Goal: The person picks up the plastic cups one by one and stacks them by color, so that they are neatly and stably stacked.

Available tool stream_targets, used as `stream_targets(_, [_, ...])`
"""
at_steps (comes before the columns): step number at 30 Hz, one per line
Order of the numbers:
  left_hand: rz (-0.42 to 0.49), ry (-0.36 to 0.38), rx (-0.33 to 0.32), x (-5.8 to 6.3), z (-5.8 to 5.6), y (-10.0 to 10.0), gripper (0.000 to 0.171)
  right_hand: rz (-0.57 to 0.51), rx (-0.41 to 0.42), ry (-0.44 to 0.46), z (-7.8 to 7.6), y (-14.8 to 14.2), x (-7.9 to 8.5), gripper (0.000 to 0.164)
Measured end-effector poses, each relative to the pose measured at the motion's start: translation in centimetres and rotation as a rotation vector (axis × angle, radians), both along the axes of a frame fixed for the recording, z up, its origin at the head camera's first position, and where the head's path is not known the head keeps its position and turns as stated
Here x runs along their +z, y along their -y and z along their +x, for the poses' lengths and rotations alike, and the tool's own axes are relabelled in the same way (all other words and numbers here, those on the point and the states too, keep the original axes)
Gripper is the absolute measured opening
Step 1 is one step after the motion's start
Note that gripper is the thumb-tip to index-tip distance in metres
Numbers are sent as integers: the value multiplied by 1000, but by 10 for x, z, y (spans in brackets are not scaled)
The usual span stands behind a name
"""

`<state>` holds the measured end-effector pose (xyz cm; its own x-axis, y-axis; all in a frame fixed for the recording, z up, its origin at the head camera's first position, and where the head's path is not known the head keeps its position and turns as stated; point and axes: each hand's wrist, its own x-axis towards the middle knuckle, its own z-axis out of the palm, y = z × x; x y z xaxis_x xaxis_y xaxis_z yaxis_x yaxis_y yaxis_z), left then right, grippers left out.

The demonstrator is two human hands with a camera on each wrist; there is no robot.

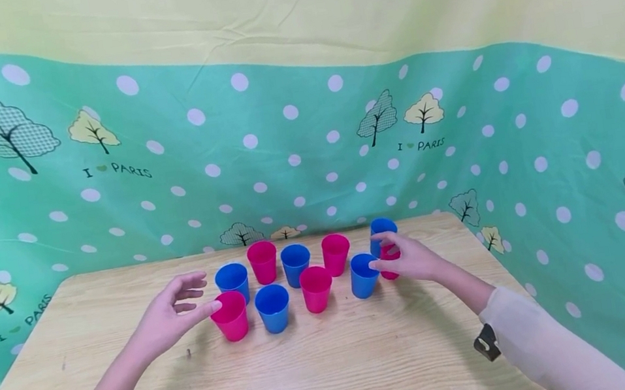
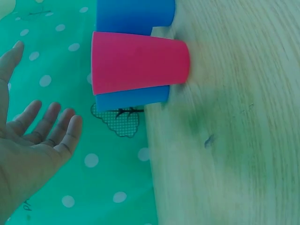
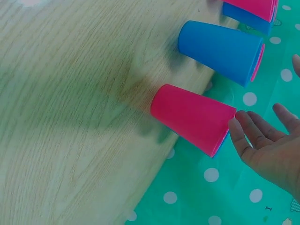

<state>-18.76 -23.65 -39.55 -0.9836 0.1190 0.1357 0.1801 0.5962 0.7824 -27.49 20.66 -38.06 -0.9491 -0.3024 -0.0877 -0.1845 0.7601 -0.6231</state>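
Note:
Upright pink and blue cups stand in loose rows on the wooden table. My left hand (image 1: 176, 312) hovers beside the front-left pink cup (image 1: 232, 323), its thumb tip overlapping the rim in the head view. In the left wrist view its fingers (image 2: 70, 133) are spread and apart from that cup. Over at the right end, my right hand (image 1: 410, 260) reaches above a pink cup (image 3: 192, 118), loosely extended fingertips close to its rim. Its thumb overlaps the rim of the neighbouring blue cup (image 1: 363, 282) in the head view. Neither hand grips anything.
Between the hands are another blue cup (image 1: 273, 312) and a pink cup (image 1: 316, 292). Farther back stand two pink cups, one at the left (image 1: 263, 264), and a blue cup (image 1: 295, 266). A green dotted cloth (image 1: 293, 138) hangs behind the table (image 1: 325, 378) and along its right side.

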Motion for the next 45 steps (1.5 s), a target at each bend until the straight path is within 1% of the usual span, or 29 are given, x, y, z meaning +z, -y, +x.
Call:
stream_targets(7, [14, 19, 6, -6, 1, 1, 65, 10, -28, -31, -1, -7, 3, 73])
stream_targets(12, [27, 32, 10, -7, 1, 1, 65, -3, -40, -45, -2, -13, 6, 72])
stream_targets(17, [36, 36, 0, -8, 2, 1, 64, 0, -61, -51, -4, -19, 5, 72])
stream_targets(23, [31, 38, 7, -16, 1, 3, 66, -4, -90, -61, -7, -27, 3, 71])
stream_targets(30, [29, 71, 13, -24, 1, 3, 67, -19, -92, -83, -12, -40, -5, 70])
stream_targets(39, [40, 93, 19, -35, -1, 7, 69, -43, -136, -30, -17, -49, -16, 74])
stream_targets(45, [82, 102, 12, -42, -1, 6, 69, -49, -147, -25, -18, -54, -24, 75])
